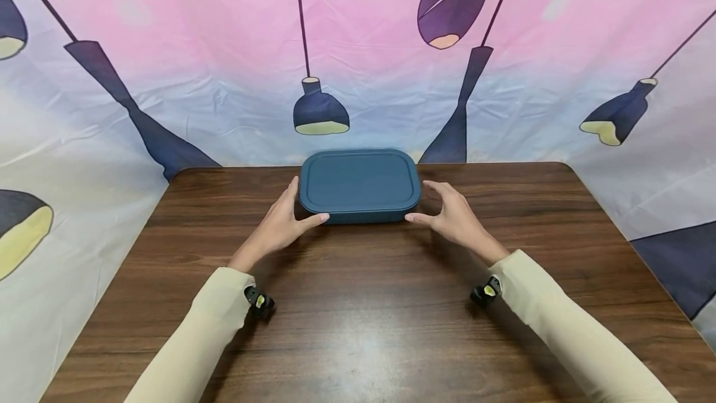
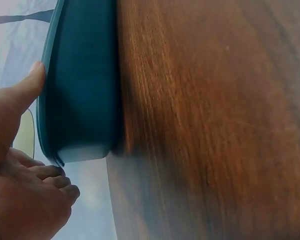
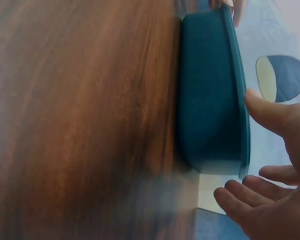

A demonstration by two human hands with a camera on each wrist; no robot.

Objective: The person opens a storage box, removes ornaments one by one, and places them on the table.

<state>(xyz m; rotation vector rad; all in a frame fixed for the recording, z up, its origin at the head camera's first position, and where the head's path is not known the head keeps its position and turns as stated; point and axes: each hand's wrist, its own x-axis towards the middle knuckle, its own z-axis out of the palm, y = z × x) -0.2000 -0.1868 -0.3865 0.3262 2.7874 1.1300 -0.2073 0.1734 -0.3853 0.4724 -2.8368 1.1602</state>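
Note:
A blue, rounded rectangular lidded box (image 1: 360, 180) rests on the table at its far edge, with its lid on. My left hand (image 1: 281, 219) is at its left end, thumb at the front left corner and the other fingers spread along the side. At the opposite end my right hand (image 1: 454, 216) mirrors it, thumb by the front right corner, fingers a little apart from the side. In the left wrist view the thumb (image 2: 30, 87) lies at the lid's rim. The right wrist view has that thumb (image 3: 267, 110) at the rim too. Whether either thumb presses cannot be told.
The brown wood-grain table (image 1: 358, 303) extends toward me and to both sides. Right behind the box hangs a pink and blue cloth backdrop (image 1: 235, 98) printed with lamps. Each wrist wears a small black camera (image 1: 260, 301) on its inner side.

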